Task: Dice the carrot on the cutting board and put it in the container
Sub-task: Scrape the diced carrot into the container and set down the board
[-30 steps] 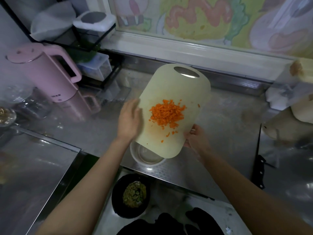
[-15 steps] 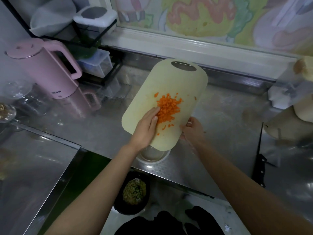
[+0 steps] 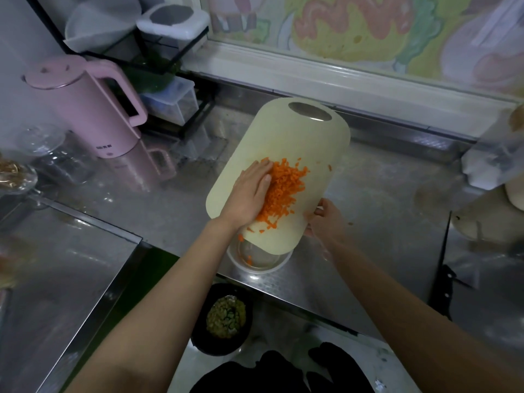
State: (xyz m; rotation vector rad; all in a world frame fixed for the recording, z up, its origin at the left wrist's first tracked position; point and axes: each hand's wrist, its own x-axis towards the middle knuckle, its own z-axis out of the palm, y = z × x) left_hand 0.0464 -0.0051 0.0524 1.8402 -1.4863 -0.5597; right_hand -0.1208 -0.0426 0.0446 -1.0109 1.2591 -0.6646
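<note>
diced carrot beside left hand

Counts: 1 cutting board. 1 heap of diced carrot on it, pieces too many to count, plus a few strays. 1 clear container under the board's low end, at least 1 carrot bit inside. 2 hands: left hand flat on the board, right hand gripping its edge. 1 pink kettle. 1 black bowl of greenish chopped stuff. 1 wire rack with 2 plastic boxes: white-lidded box on top, clear box lower. 1 black-handled knife at right.
</note>
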